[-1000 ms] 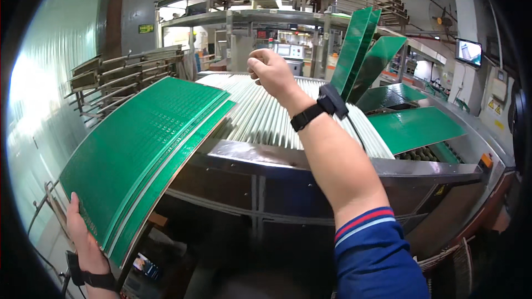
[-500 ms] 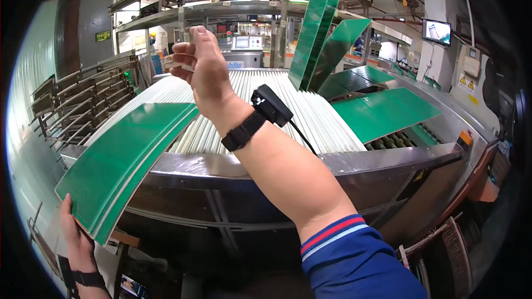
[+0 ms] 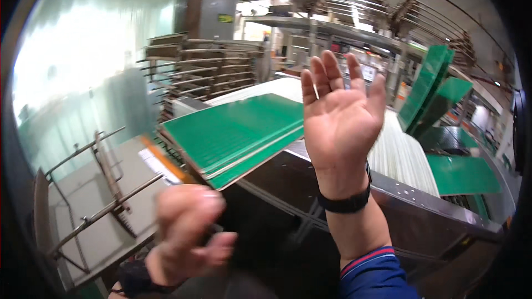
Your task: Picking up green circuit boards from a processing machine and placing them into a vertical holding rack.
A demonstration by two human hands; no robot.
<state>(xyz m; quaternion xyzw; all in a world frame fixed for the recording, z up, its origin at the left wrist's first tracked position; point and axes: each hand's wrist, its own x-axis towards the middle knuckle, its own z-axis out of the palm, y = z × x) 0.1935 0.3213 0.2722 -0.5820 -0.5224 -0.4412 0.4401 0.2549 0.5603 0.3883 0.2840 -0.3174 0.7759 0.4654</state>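
A green board [image 3: 238,133] with pale stripes along one side slants across the near left corner of the machine, overhanging its metal front edge. My right hand [image 3: 344,124] is raised in front of the board's right end, palm toward me and fingers spread, holding nothing. Whether it touches the board, I cannot tell. Below the board's near left corner is my left hand [image 3: 191,230], blurred by motion. Its fingers are curled, with the thumb standing apart and nothing visible held. A dark band circles each wrist.
White ribbed rows [image 3: 402,155] cover the machine top behind its metal front rail [image 3: 426,202]. Upright green boards [image 3: 424,88] stand at the right, near a flat green board [image 3: 463,174]. At the left are a metal-framed rack [image 3: 105,188] and stacked racks [image 3: 210,69].
The view has swung left. My left hand has let go of the green board and dropped away from its near corner. My right hand has turned its palm toward me, fingers up.
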